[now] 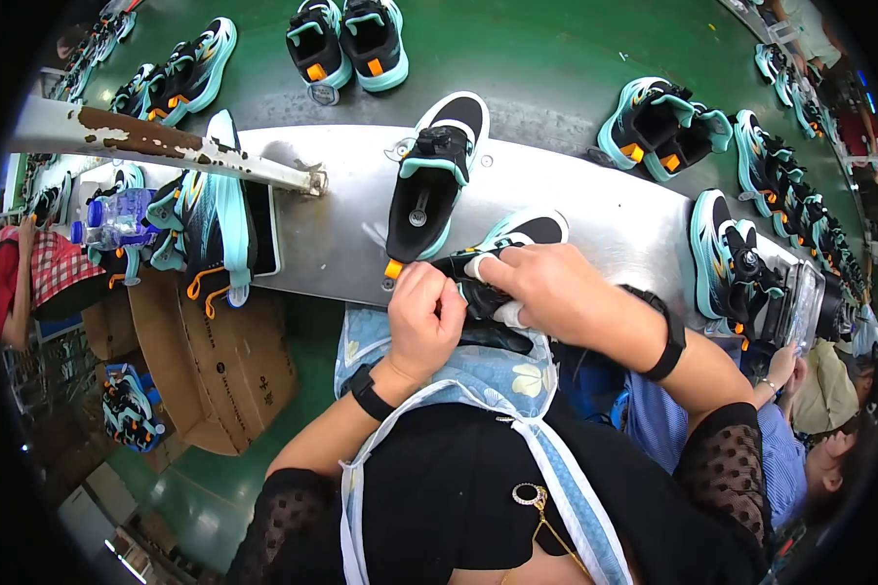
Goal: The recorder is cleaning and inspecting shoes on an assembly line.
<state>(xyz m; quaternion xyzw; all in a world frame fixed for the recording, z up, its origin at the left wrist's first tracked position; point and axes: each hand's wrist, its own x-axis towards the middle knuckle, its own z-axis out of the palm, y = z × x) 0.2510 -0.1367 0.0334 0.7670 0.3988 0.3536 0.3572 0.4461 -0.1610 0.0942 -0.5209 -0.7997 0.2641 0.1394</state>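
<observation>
A black, white and mint-green sneaker (539, 228) lies at the table's near edge, tilted, its toe pointing away to the right. My right hand (546, 291) grips it from above, with white covers on some fingertips. Closed in a fist, my left hand (425, 320) presses at the black edge of the same sneaker; what its fingertips pinch is hidden. Just beyond stands a second sneaker (421, 210), upright, with its toe facing away and an orange heel loop near my left hand. My hands cover much of the first sneaker's opening.
A metal table (341, 229) curves in front of me, beside a green surface (527, 49) bearing several sneaker pairs. At left are a chipped white bar (195, 148), hanging sneakers (215, 219) and a cardboard box (215, 361). A person in a blue striped garment (785, 458) sits close at right.
</observation>
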